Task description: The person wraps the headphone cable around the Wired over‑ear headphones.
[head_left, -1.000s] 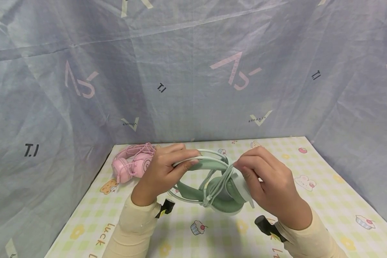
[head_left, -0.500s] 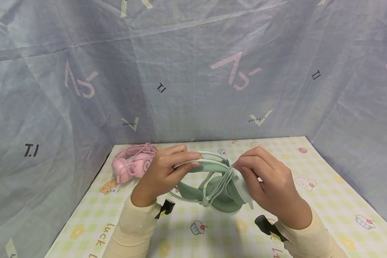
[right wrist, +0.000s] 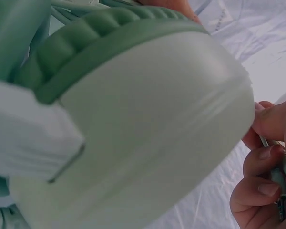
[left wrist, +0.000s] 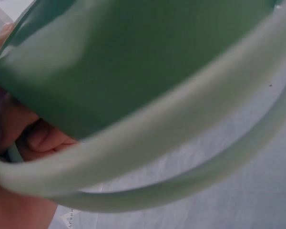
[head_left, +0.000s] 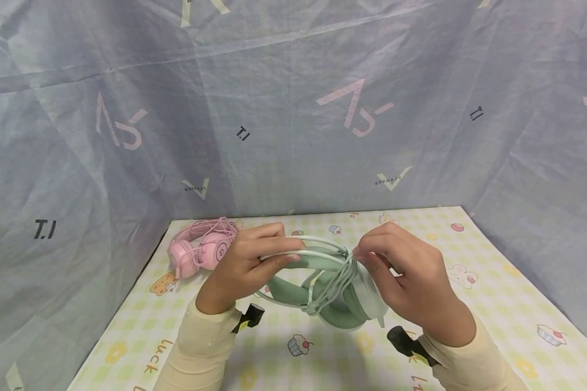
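Green headphones point(head_left: 339, 316) are held above the table in the head view. My left hand point(head_left: 248, 266) grips their headband point(head_left: 323, 262), fingers over the top and thumb below. The padded band point(left wrist: 133, 62) and two pale outer rails fill the left wrist view. A pale green cable point(head_left: 329, 293) is wound in several strands round the band beside the ear cups. At the right of this bundle, my right hand point(head_left: 416, 282) pinches the cable. Its curled fingers also hold thin cable ends with plugs point(right wrist: 279, 179), seen beside the large ear cup point(right wrist: 152, 109) in the right wrist view.
Pink headphones point(head_left: 186, 260) with a bundled cable lie at the table's back left. A green-checked cloth with printed cartoons point(head_left: 298, 345) covers the table point(head_left: 499, 304). Grey-blue fabric point(head_left: 283, 108) hangs behind and at both sides.
The headband's rails and the ear cups have dipped slightly, and the near ear cup shows more of its pale shell. Both hands keep nearly the same places and grips.
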The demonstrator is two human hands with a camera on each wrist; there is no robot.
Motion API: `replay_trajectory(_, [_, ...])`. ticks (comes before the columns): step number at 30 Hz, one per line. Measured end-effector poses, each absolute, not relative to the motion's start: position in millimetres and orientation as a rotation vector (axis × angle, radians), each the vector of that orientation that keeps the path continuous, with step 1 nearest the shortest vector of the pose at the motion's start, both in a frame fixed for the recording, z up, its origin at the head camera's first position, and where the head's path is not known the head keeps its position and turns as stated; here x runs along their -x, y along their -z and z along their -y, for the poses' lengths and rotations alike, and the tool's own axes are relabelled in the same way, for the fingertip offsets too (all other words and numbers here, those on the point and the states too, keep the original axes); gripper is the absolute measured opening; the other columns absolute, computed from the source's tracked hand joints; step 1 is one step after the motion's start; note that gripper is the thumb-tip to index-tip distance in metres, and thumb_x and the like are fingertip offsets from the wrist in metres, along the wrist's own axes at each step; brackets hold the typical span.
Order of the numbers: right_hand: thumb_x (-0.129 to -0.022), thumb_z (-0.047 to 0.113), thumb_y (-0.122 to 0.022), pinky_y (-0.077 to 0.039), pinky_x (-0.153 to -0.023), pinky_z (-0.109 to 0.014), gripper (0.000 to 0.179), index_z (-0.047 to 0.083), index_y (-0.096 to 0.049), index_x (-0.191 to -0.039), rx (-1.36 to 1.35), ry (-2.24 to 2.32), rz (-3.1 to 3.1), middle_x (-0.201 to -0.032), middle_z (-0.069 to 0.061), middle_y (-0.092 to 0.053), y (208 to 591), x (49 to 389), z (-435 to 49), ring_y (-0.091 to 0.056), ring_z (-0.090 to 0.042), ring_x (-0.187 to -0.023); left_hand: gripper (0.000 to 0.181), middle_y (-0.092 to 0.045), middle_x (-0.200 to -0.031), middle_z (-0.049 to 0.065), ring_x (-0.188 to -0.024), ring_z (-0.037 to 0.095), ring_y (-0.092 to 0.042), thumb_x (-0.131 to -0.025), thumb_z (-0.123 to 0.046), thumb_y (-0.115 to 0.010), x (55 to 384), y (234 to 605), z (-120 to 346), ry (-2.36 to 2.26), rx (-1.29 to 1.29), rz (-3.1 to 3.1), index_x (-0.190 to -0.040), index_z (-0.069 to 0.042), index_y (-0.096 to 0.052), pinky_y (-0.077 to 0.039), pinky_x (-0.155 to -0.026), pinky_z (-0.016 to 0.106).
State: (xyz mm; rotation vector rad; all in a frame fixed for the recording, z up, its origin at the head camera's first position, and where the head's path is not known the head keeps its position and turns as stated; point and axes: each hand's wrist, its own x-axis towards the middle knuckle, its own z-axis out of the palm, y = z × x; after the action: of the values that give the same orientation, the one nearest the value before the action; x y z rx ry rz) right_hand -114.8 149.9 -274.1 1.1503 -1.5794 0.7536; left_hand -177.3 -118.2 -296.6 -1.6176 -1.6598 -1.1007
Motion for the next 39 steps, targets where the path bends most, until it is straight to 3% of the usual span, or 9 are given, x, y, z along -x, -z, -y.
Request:
replay_trajectory(16, [-0.094, 0.008, -0.077, -0.035, -0.057, -0.014, 0.012, -0.002, -0.073, -0.089, -1.287, -1.003, 1.58, -0.083, -0.005, -0.067, 274, 120, -158, -0.049, -0.004, -0.07, 0.015, -0.04, -0.072, -0.003, -0.063, 0.004, -0.031, -0.101, -0.013, -0.067, 171, 296, 121, 1.261, 1.713, 1.575, -0.114, -0.008, -0.074, -0.032, -0.056, 0.018])
replay_trajectory(25, [-0.097, 0.011, -0.073, -0.047, -0.07, -0.02, 0.015, -0.004, -0.074, -0.095, -1.338, -1.042, 1.59, -0.087, -0.008, -0.069, 276, 124, -159, -0.062, -0.011, -0.079, 0.015, -0.039, -0.069, -0.002, -0.062, 0.006, -0.032, -0.099, -0.009, -0.07, 172, 298, 120, 1.381, 1.771, 1.494, -0.112, -0.005, -0.075, -0.032, -0.054, 0.018])
replay_trajectory(34, [-0.099, 0.006, -0.068, -0.044, -0.07, -0.021, 0.013, 0.004, -0.078, -0.109, -1.403, -1.108, 1.631, -0.089, -0.007, -0.069, 285, 138, -165, -0.058, -0.011, -0.08, 0.017, -0.039, -0.068, -0.001, -0.062, 0.007, -0.032, -0.098, -0.007, -0.07, 169, 297, 121, 1.43, 1.764, 1.484, -0.113, -0.005, -0.076, -0.032, -0.054, 0.019])
replay_trajectory(39, [-0.099, 0.002, -0.067, -0.043, -0.068, -0.023, 0.016, 0.001, -0.077, -0.111, -1.464, -1.18, 1.636, -0.091, -0.008, -0.07, 290, 145, -168, -0.058, -0.012, -0.08, 0.016, -0.039, -0.068, -0.001, -0.062, 0.007, -0.033, -0.098, -0.006, -0.07, 169, 296, 120, 1.448, 1.755, 1.478, -0.112, -0.004, -0.076, -0.032, -0.054, 0.02])
